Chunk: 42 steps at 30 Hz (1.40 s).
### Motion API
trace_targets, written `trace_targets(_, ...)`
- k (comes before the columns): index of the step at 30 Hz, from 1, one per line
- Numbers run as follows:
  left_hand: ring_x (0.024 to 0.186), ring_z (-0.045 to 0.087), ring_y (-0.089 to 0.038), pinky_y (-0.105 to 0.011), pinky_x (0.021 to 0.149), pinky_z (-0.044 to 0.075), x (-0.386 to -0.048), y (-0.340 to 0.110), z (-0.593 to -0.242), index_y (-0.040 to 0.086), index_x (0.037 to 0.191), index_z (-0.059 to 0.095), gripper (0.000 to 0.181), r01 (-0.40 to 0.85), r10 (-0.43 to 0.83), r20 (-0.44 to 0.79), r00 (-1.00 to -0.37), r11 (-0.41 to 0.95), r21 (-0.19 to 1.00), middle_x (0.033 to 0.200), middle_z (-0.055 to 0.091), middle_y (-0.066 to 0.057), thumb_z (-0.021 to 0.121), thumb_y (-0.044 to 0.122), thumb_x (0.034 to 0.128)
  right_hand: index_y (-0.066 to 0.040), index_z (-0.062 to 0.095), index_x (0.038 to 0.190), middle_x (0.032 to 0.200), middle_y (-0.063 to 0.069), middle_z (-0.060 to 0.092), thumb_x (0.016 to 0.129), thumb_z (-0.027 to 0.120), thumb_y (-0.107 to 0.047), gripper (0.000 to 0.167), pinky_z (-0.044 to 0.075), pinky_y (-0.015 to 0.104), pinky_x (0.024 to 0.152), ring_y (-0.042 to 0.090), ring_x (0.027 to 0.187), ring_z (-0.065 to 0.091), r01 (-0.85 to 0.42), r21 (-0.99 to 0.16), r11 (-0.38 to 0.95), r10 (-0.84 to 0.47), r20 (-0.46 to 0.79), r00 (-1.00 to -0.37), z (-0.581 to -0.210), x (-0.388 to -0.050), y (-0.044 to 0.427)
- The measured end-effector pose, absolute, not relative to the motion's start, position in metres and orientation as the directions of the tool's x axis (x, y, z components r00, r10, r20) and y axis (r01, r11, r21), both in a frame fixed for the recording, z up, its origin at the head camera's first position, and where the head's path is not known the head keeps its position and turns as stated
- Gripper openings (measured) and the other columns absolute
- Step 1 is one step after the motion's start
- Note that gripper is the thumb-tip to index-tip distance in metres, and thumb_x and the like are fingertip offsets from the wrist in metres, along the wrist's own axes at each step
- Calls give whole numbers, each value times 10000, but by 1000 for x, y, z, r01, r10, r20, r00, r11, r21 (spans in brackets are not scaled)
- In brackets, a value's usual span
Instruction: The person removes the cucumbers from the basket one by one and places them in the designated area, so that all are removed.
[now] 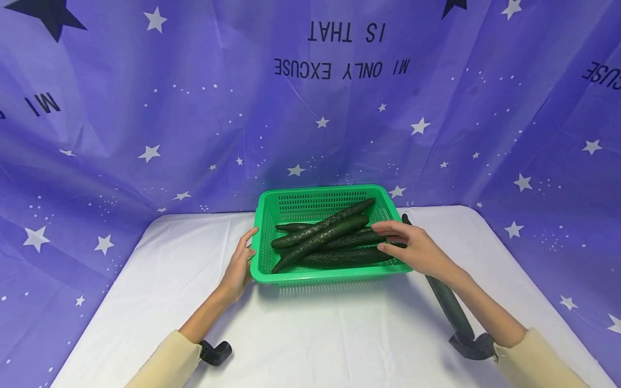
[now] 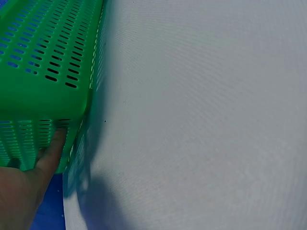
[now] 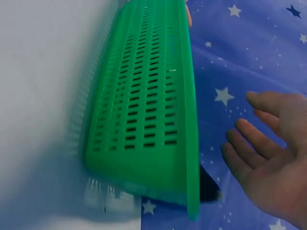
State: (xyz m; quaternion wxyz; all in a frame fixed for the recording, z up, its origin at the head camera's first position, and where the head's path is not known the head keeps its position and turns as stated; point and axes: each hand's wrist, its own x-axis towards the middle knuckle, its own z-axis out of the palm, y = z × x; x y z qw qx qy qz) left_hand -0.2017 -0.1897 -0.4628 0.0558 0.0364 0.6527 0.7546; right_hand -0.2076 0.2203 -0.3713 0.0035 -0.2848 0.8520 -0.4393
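A green perforated plastic basket (image 1: 335, 277) stands on the table with several dark green cucumbers (image 1: 330, 234) lying crosswise inside. My left hand (image 1: 237, 269) is at the basket's left end; in the left wrist view its extended fingers (image 2: 53, 151) touch the slotted end wall. Over the right end of the basket hovers my right hand (image 1: 421, 249), its fingers loosely bent and holding nothing. The right wrist view shows that hand (image 3: 271, 160) apart from the rim. Another cucumber (image 1: 448, 306) lies on the table to the right of the basket, partly hidden by my right hand and wrist.
White cloth covers the table (image 1: 310, 339). A purple curtain (image 1: 310, 145) with stars and lettering hangs close behind the basket and along both sides. Black wrist mounts (image 1: 217, 353) sit at my two cuffs, the right one overlapping the loose cucumber's near end.
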Motion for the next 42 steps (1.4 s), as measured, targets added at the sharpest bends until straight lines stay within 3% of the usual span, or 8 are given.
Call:
trace_targets(12,796,635,-218,-308,621,536,-201,-189,-463,254,1575,243,631,-49,119,-33,-992,-136,989,1182,503,-276,301,137,958,-63,606,1355,1352,95,597,929,696,-98,437,438,536,999,312,1254,533,-544,-699,464,-616,187,-765,-393,-255,166)
trace_targets(15,800,639,-226,-313,626,539,-202,-189,-464,258,1576,240,628,-52,121,-36,-992,-133,990,1190,503,-282,299,138,963,-118,605,1373,1382,67,579,936,692,-122,446,481,482,880,213,833,629,-540,-656,526,-616,143,-774,-397,-264,157)
trace_targets(17,785,637,-225,-315,624,538,-202,-189,-464,260,1577,235,627,-54,126,-37,-991,-131,990,1189,504,-294,298,142,965,-158,594,1392,1414,63,553,949,680,-140,451,475,423,756,134,566,487,-527,-638,562,-615,104,-782,-400,-269,153)
trace_targets(19,776,637,-224,-319,624,539,-201,-189,-464,256,1579,229,625,-53,132,-35,-991,-132,990,1202,502,-303,297,142,968,-176,584,1403,1439,76,528,959,666,-138,453,428,395,662,129,447,281,-512,-632,582,-615,70,-786,-404,-274,149)
trace_targets(21,768,633,-219,-318,622,538,-202,-189,-464,252,1579,227,623,-48,136,-30,-990,-133,990,1201,498,-313,296,143,970,-182,584,1404,1446,88,520,960,663,-130,454,427,400,655,165,432,290,-510,-624,592,-617,55,-785,-406,-279,146)
trace_targets(25,766,630,-213,-315,619,537,-202,-190,-464,245,1581,226,621,-41,136,-22,-990,-135,990,1200,495,-310,293,138,972,-165,596,1389,1427,105,539,949,670,-110,450,391,550,992,290,871,640,-543,-588,600,-635,64,-770,-409,-287,142)
trace_targets(28,756,624,-207,-312,617,534,-201,-190,-465,245,1582,220,624,-41,138,-23,-990,-130,991,1184,501,-300,291,138,972,-162,599,1388,1423,95,545,947,671,-105,450,138,636,1132,345,1321,465,-568,-549,613,-654,51,-755,-411,-293,140)
trace_targets(42,805,628,-241,-329,638,542,-201,-191,-464,256,1576,219,621,-39,142,-22,-990,-114,993,1203,494,-311,286,135,971,-287,613,1367,1411,51,502,935,693,-131,466,320,608,966,343,1235,441,-670,-322,669,-723,-71,-688,-406,-310,127)
